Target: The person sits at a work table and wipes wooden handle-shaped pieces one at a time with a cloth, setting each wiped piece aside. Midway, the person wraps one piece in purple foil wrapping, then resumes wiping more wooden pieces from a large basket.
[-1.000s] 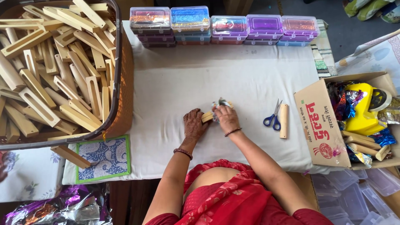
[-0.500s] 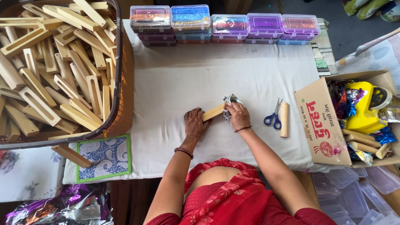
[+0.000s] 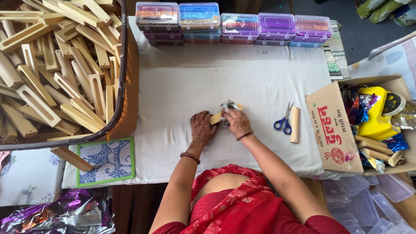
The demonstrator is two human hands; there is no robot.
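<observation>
At centre frame, on the white cloth [image 3: 182,91], the left hand [image 3: 201,128] grips one end of a wooden block [image 3: 215,118]. The right hand [image 3: 237,122] pinches silvery foil [image 3: 228,105] against it. The block looks light and stiff, best held by its ends; the foil looks thin and tear-prone. Fingers hide the block's middle.

Pale, matt bare wood — the stick [image 3: 216,117] both hands grip; crinkled shiny foil [image 3: 228,105] at its end. Matt white cloth [image 3: 182,86] covers the worktop; scissors [image 3: 284,120] — metal blades, glossy blue plastic handles.
</observation>
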